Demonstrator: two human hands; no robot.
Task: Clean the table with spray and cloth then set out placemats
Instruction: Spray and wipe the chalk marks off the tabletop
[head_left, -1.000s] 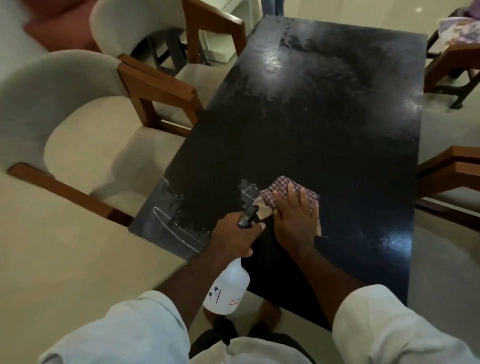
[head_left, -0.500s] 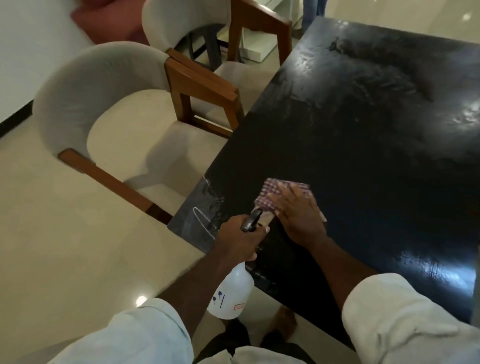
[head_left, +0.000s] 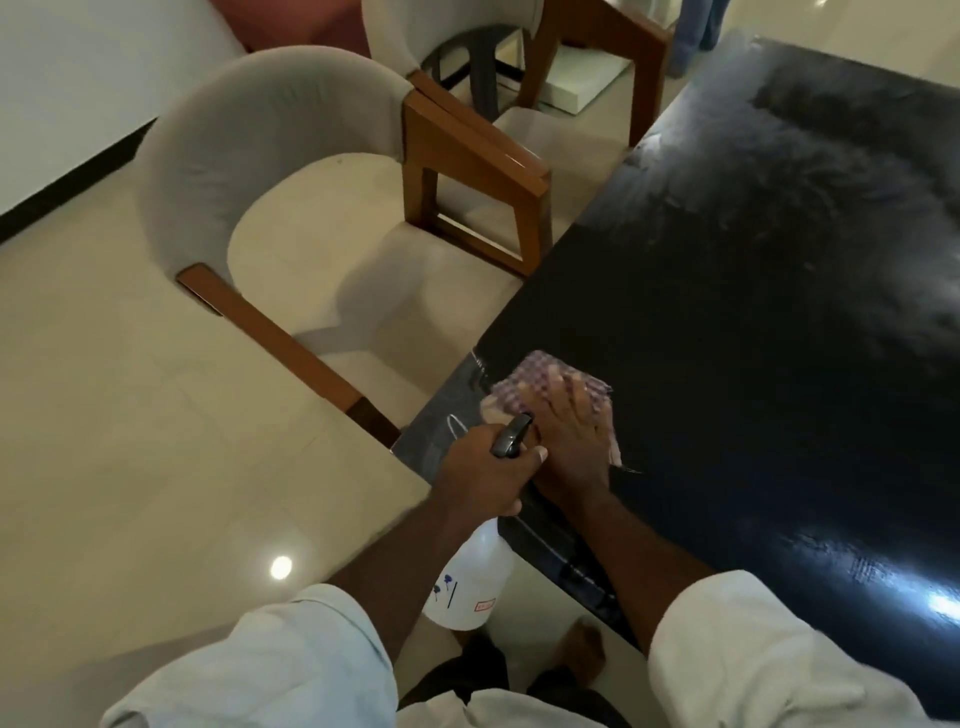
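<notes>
Pressing flat w/ straight fingers, your right hand (head_left: 569, 431) pins the checked cloth (head_left: 540, 384) near the black table (head_left: 753, 322)'s left edge, by the corner. Left hand (head_left: 483, 475) grips the spray bottle (head_left: 470, 579) neck, bottle hanging off the edge.

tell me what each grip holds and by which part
Left grip holds the spray bottle by its neck; right grip presses flat on the checked cloth.

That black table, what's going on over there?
A person is wiping it down. The right hand presses a checked cloth flat on the table near its left edge, while the left hand grips a white spray bottle that hangs just off the near corner. Hazy streaks show across the top, so the cleaning looks unfinished.
</notes>
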